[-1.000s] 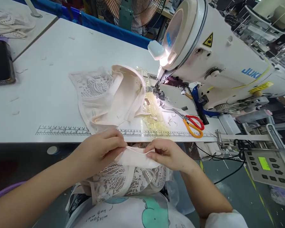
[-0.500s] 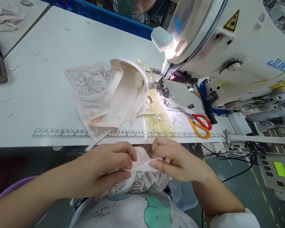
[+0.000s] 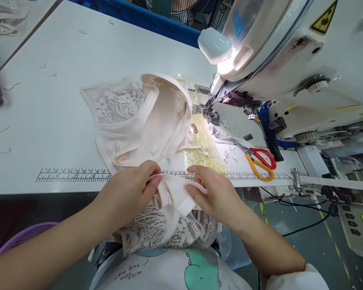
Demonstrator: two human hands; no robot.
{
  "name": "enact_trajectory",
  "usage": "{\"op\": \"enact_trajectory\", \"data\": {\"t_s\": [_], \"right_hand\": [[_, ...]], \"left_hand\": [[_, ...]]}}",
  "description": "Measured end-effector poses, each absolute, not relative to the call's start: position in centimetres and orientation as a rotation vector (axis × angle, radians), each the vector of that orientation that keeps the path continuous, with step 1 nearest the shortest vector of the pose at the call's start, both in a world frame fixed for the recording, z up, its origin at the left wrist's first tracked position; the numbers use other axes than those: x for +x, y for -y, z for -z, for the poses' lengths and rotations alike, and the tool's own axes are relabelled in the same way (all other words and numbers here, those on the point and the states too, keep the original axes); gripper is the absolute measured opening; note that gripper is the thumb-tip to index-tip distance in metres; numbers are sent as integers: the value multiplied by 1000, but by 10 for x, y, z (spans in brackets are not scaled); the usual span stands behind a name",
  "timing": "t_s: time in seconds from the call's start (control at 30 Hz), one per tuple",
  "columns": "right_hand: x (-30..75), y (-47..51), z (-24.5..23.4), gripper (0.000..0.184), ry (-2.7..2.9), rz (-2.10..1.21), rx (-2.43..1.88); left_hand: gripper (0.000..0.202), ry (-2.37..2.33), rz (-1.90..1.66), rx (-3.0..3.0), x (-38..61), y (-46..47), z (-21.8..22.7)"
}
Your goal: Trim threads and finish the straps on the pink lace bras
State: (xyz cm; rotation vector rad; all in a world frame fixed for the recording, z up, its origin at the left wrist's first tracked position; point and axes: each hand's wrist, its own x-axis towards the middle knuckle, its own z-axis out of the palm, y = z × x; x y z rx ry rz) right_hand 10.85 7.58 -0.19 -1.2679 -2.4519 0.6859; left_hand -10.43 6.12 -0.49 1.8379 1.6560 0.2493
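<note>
Pale lace bra fabric (image 3: 166, 225) lies over my lap, with its plain cream edge raised to the front edge of the table. My left hand (image 3: 136, 185) pinches this edge between thumb and fingers. A short way to the right, my right hand (image 3: 211, 193) grips the same edge, thumb on top, so a folded band spans the space between both hands. Beyond them on the table rests another cream bra piece (image 3: 160, 121) with a lace panel and a curved cup, its right side by the sewing machine's presser foot (image 3: 210, 112).
A lit sewing machine (image 3: 272, 68) stands at the right. Scissors (image 3: 261, 161) with red and orange handles lie below its needle, among fabric scraps. A printed ruler (image 3: 75, 175) runs along the table's front edge. A purple basket (image 3: 27, 235) sits low at the left.
Both hands have risen toward the table edge, bringing the fabric edge up with them. The band between them now shows folded over. The view has shifted slightly.
</note>
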Motion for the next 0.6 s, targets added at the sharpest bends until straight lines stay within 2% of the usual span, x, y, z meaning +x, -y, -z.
{"op": "enact_trajectory", "data": {"t_s": [0.1,0.23,0.43,0.6], "right_hand": [[112,-83,0,18,2634,-649,-1099],[119,-92,2,19,2832,-560,-1039],[121,-97,4,24,2862,-561,-983],[121,-99,2,23,2874,-568,-996]], "left_hand": [[24,-1712,-132,1916,-101,-62,6],[22,-1752,-51,2059,-96,-62,6],[35,-1755,-184,2277,-102,-49,20],[34,-1620,-420,2483,-120,-34,40]]}}
